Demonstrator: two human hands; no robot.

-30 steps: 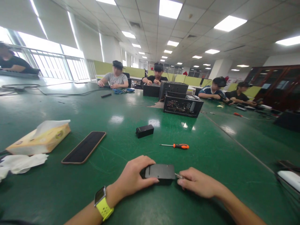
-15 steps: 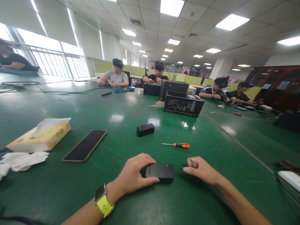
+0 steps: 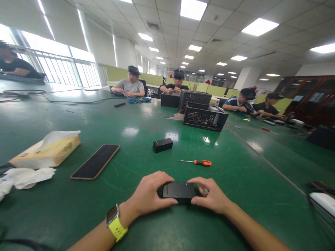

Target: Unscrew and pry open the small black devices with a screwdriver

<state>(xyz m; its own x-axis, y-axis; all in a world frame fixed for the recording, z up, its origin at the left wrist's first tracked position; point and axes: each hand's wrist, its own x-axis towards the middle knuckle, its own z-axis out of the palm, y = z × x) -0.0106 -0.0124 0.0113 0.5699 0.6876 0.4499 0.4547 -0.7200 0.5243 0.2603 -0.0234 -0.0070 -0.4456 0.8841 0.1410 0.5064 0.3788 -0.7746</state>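
A small black rectangular box (image 3: 178, 191) lies on the green table right in front of me. My left hand (image 3: 151, 191) grips its left end between thumb and fingers. At the opposite end, my right hand (image 3: 211, 195) has its thumb and index finger on the box's near and far edges. Something small and greyish is tucked in the curled fingers of that hand, mostly hidden. Beyond the box lies a screwdriver (image 3: 201, 162) with an orange and black handle, its shaft pointing left. A second black box (image 3: 162, 145) sits farther back.
On the left are a phone (image 3: 95, 162), a yellow tissue pack (image 3: 47, 151) and crumpled tissue (image 3: 27, 179). Black metal computer cases (image 3: 205, 116) stand farther back. Several people sit around the table. At the right edge is a white device (image 3: 323, 203) with cables.
My right hand has moved left and closed its thumb and index finger on the box's right end. My left hand keeps its grip, and the box has stayed in place.
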